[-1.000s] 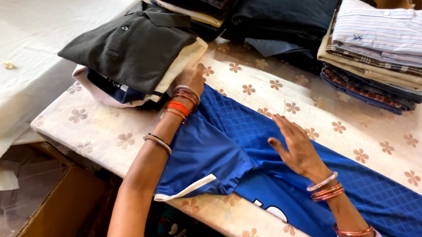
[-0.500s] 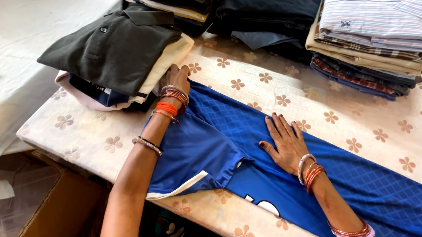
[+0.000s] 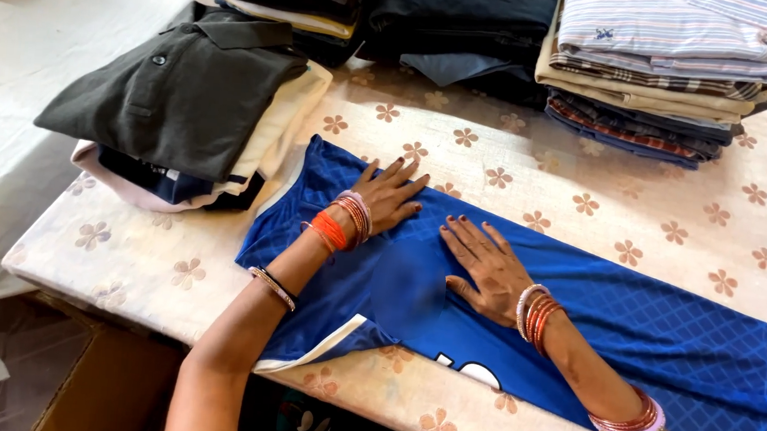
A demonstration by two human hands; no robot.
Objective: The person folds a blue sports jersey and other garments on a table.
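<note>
A blue jersey (image 3: 628,323) lies spread flat along the counter (image 3: 601,186), which wears a cream cloth with brown flower prints. Both hands press on the jersey with palms down. The left hand (image 3: 389,198) rests near the jersey's upper left end, fingers (image 3: 409,177) released and spread, grasping nothing. The right hand (image 3: 488,268) lies just right of it on the jersey's middle, fingers (image 3: 463,235) likewise flat and splayed. Orange and pink bangles ring both wrists. White lettering, partly hidden at the jersey's near edge, may be a printed mark. Left of the jersey sits a pile of folded clothes topped by a dark grey polo shirt (image 3: 176,93), touching the jersey's corner. Beyond the jersey stand 2 more stacks: dark folded garments (image 3: 460,23) and striped shirts (image 3: 674,56). Below the jersey's left end, a cardboard box (image 3: 101,394) sits on the floor.
</note>
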